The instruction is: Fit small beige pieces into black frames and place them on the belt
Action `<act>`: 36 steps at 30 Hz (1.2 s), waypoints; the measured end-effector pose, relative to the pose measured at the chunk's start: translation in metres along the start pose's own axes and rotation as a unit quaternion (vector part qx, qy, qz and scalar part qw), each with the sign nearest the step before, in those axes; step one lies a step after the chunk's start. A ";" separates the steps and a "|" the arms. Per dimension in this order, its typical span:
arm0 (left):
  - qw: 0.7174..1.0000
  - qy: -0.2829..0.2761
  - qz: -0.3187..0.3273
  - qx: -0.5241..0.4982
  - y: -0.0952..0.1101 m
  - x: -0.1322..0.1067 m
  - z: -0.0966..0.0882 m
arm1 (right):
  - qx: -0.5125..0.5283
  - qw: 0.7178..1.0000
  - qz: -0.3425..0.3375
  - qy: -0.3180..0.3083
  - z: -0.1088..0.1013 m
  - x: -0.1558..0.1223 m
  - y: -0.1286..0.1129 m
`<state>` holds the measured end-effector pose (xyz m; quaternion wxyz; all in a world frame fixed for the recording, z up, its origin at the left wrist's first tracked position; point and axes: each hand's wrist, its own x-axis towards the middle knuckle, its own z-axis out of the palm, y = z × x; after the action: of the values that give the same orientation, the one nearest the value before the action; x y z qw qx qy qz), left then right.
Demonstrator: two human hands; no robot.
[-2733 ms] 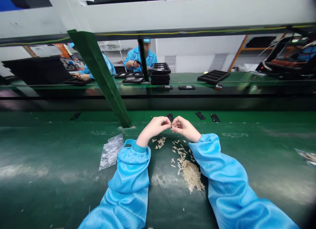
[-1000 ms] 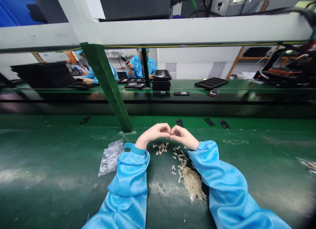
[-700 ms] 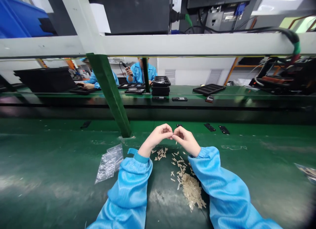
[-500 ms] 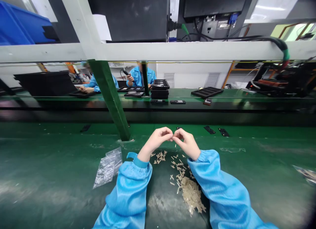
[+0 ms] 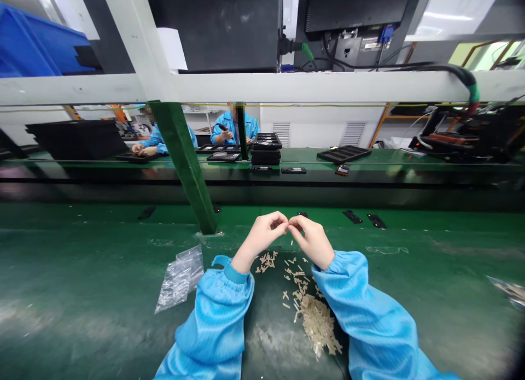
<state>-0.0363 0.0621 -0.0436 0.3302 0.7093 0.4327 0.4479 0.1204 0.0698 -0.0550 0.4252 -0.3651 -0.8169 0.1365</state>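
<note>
My left hand [image 5: 264, 237] and my right hand [image 5: 312, 239] meet fingertip to fingertip above the green table [image 5: 82, 292]. Both are pinched shut on something too small to make out. Below them lies a pile of small beige strips [image 5: 315, 317], with scattered strips [image 5: 266, 259] nearer my left wrist. Both arms wear blue sleeves.
A clear plastic bag [image 5: 179, 276] lies left of my left arm. A slanted green post [image 5: 184, 161] rises just left of my hands. Small black parts [image 5: 361, 218] lie on the belt beyond. Across it, two people in blue sit by black trays [image 5: 346, 153].
The camera has tilted upward, so the shelf and monitors above show. My hands stay pinched together and have shifted only slightly. The person opposite has lowered a hand.
</note>
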 end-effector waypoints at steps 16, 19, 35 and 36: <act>0.952 -0.078 -0.075 0.288 -0.062 -0.004 0.047 | -0.060 0.989 0.071 -0.118 0.006 0.002 0.043; 0.941 -0.070 -0.099 0.315 -0.069 -0.005 0.061 | -0.058 0.987 0.078 -0.128 0.007 0.003 0.045; 0.994 0.029 -0.077 0.077 -0.023 0.010 0.022 | 0.020 0.997 0.039 -0.064 0.001 0.005 0.033; 0.995 0.030 -0.074 0.058 -0.017 0.009 0.019 | 0.026 0.998 0.031 -0.055 0.000 0.005 0.030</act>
<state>-0.0220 0.0761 -0.0626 0.3074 0.6796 0.5187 0.4178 0.1328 0.0943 -0.0679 0.3847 -0.3711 -0.8233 0.1910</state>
